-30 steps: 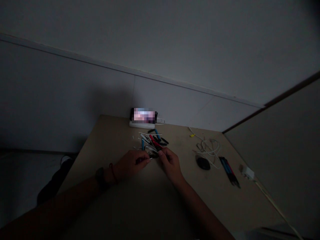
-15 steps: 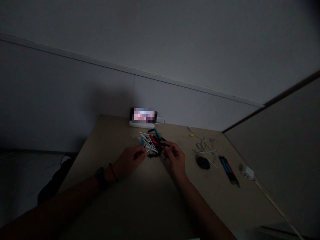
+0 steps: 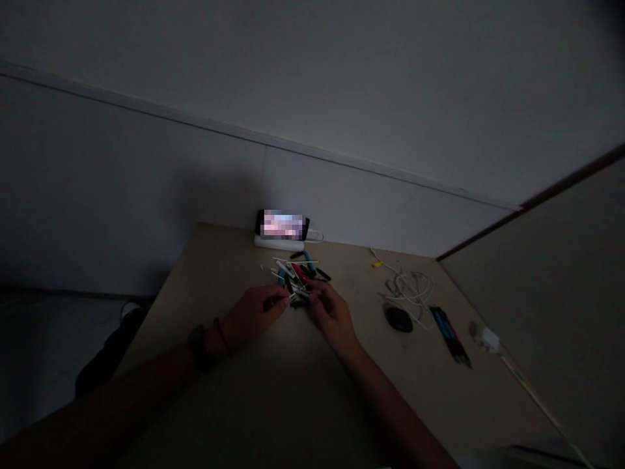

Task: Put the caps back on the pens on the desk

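Observation:
Pen parts lie in a loose heap on the desk [image 3: 229,260]: thin white sticks like refills [image 3: 303,262], black pieces [image 3: 323,274], blue pieces [image 3: 309,262] and a red barrel [image 3: 299,272]. At the near left edge of the heap, my left hand [image 3: 258,316] is closed in a pinch on a thin white stick [image 3: 292,296]. My right hand [image 3: 334,319] reaches into the near right side, thumb and fingers drawn together. Whatever lies between its fingertips is too dark and small to name.
Behind the heap a lit phone [image 3: 283,225] leans on a white block [image 3: 278,243] against the wall. Rightward are a coiled white cable [image 3: 415,286], a black mouse [image 3: 399,319], a row of assembled pens [image 3: 450,335] and a white plug [image 3: 487,339] with its cord.
My right hand has shifted slightly left and lower into the heap; the dark piece at its fingertips no longer shows there. My left hand keeps its pinch, nearly still.

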